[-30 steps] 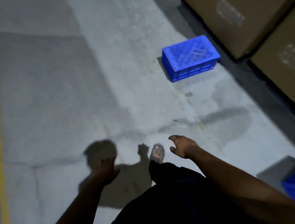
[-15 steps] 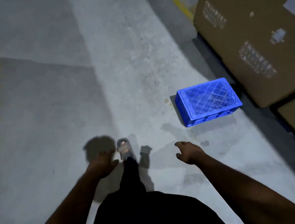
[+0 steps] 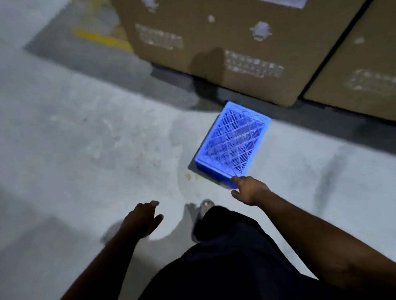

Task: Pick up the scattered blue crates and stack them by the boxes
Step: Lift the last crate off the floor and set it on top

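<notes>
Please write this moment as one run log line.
right hand: open, reaching blue crate | left hand: open, empty | crate: on floor near boxes

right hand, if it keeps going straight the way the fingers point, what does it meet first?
Most likely the near corner of the blue crate. The right hand is open, its fingertips at that corner already; one view cannot settle whether they touch. Past the crate stand the cardboard boxes.
</notes>
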### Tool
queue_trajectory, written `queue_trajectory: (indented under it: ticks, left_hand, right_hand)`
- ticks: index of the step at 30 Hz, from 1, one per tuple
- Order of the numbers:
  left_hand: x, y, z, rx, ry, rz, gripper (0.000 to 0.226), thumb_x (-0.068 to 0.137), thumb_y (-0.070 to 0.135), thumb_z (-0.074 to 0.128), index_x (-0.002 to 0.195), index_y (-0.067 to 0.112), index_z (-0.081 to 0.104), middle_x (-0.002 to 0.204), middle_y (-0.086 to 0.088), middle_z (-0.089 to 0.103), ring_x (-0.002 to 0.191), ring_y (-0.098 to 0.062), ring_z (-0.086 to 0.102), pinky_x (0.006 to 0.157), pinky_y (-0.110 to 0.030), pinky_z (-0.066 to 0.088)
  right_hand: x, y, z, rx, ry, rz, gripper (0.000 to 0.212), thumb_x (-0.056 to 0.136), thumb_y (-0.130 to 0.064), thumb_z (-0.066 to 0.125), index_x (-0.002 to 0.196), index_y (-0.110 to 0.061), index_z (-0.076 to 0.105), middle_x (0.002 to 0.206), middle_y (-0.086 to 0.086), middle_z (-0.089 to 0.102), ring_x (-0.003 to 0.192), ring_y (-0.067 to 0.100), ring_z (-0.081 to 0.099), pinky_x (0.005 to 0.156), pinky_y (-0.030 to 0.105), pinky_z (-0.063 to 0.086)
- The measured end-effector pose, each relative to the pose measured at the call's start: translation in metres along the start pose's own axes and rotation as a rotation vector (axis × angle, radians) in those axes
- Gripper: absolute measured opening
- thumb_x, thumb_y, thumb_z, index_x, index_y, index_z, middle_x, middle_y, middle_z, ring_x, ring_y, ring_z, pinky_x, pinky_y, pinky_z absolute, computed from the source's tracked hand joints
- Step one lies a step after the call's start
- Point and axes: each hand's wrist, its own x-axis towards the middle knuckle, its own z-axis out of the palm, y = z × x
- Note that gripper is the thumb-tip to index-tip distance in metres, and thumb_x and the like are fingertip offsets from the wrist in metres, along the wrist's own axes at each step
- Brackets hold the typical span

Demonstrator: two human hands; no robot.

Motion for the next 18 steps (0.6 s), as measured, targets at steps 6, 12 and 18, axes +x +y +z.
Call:
queue_trajectory:
  ticks: [6,12,18]
  left_hand:
    - [0.162,0.013,-0.138,0.225,-0.056,0.175,0.06,0.095,0.049,0.045,0.147,0.022,0.032,0.142,-0.003,0.05,0.135,-0.024,0.036,0.104,-0.04,0.039]
    - [0.273,0.093,-0.25,0.5,-0.096,0.463,0.059,0.093,0.046,0.048,0.146,0.023,0.037,0.147,-0.002,0.046,0.138,-0.024,0.031,0.109,-0.04,0.035]
    - [0.402,0.207,-0.305,0.908,-0.292,0.823,0.065,0.081,0.058,0.04,0.136,0.025,0.046,0.141,-0.007,0.052,0.128,-0.028,0.046,0.102,-0.037,0.042]
  right_hand:
    - [0.094,0.016,-0.034,0.267,0.007,0.227,0.062,0.091,-0.043,0.051,0.146,-0.018,0.036,0.143,0.013,0.049,0.128,0.033,0.049,0.1,0.042,0.046]
    - [0.128,0.026,-0.059,0.59,0.133,0.503,0.059,0.095,-0.04,0.047,0.147,-0.015,0.035,0.14,0.016,0.052,0.126,0.036,0.05,0.098,0.043,0.046]
    - [0.177,0.019,-0.058,0.966,0.26,0.837,0.054,0.094,-0.038,0.048,0.142,-0.015,0.04,0.141,0.014,0.051,0.125,0.035,0.051,0.099,0.044,0.046]
